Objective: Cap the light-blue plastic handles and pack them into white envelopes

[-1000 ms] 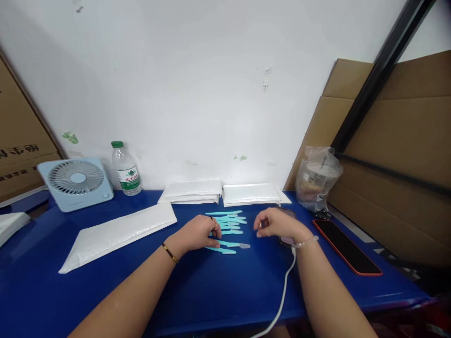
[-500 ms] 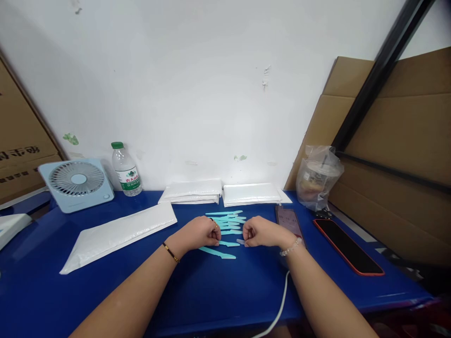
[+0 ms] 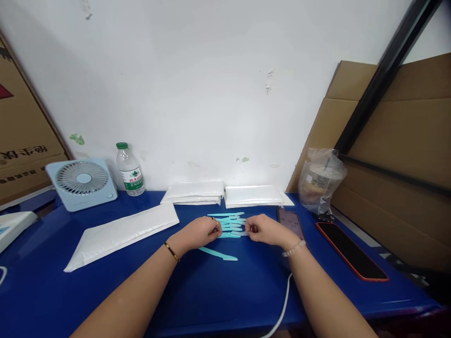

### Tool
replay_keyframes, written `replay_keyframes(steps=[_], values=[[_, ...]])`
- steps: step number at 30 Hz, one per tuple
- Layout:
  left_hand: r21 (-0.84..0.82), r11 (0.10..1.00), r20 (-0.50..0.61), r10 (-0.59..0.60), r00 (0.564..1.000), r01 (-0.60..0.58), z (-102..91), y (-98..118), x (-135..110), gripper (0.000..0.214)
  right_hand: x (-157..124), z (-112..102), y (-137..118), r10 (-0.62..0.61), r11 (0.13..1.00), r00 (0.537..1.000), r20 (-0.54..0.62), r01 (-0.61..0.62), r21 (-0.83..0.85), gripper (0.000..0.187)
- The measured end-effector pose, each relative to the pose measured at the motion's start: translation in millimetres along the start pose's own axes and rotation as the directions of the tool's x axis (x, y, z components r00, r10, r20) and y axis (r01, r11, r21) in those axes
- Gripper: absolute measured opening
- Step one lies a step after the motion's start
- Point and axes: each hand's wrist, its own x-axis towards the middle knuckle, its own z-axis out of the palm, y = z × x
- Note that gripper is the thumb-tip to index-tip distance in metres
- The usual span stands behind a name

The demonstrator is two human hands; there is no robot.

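Observation:
Several thin teal plastic sticks [image 3: 229, 221] lie in a loose row on the blue table [image 3: 218, 291], between my two hands. My left hand [image 3: 200, 233], with a ring and a gold bracelet, is curled with its fingertips pinching the left end of one stick. Facing it, my right hand [image 3: 264, 231], with a bead bracelet, has its fingers pinched on the right end of that same stick. One more teal stick [image 3: 217, 254] lies apart, just in front of my left hand.
A white padded envelope [image 3: 123, 233] lies to the left. Two stacks of envelopes [image 3: 225, 193] sit by the wall. A small fan [image 3: 82, 182] and a water bottle [image 3: 130, 171] stand at the back left. Two phones [image 3: 352, 257], a bagged drink cup [image 3: 320, 180] and cardboard are on the right.
My right hand came in from beside the phone to the sticks and closed on one opposite my left hand. Both hands then shifted slightly toward the row of sticks.

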Motion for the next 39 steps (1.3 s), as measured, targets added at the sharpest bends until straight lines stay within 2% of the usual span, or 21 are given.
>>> replay_keyframes(steps=[3,7,11,14,16,20,26,32,35,39], values=[[-0.007,1.000,-0.072,-0.016,0.997,0.015,-2.9,3,0,0.020,-2,-5,4,-0.009,0.996,0.998,-0.066,0.014,0.083,0.012],[-0.090,0.995,-0.131,-0.047,0.990,0.035,-3.1,3,0,0.018,1,-6,7,0.036,0.977,0.971,-0.235,0.016,0.214,0.017],[-0.182,0.979,-0.183,-0.124,0.975,0.090,-2.5,0,2,0.023,8,-4,4,0.192,0.848,0.925,-0.327,0.012,0.530,0.030],[-0.237,0.966,-0.209,-0.154,0.966,0.103,-4.4,-1,3,0.024,11,-2,-1,0.255,0.765,0.881,-0.398,0.068,0.641,0.037],[-0.268,0.959,-0.214,-0.157,0.964,0.096,-5.8,-1,3,0.025,12,0,-4,0.264,0.737,0.873,-0.411,0.092,0.670,0.037],[-0.306,0.947,-0.213,-0.163,0.964,0.092,-5.8,0,4,0.028,14,7,-9,0.252,0.686,0.890,-0.380,0.113,0.719,0.036],[-0.374,0.922,-0.186,-0.176,0.967,0.096,-2.3,1,6,0.032,18,17,-16,0.219,0.667,0.919,-0.329,0.106,0.738,0.036],[-0.403,0.908,-0.195,-0.206,0.959,0.113,-0.8,-2,5,0.034,13,7,-14,0.300,0.622,0.846,-0.440,0.176,0.763,0.034],[-0.406,0.907,-0.196,-0.208,0.958,0.114,-0.8,-4,6,0.035,11,5,-14,0.286,0.629,0.856,-0.431,0.171,0.758,0.034],[-0.409,0.905,-0.181,-0.203,0.962,0.114,-1.8,-2,6,0.035,15,14,-17,0.259,0.652,0.882,-0.394,0.142,0.745,0.035]])
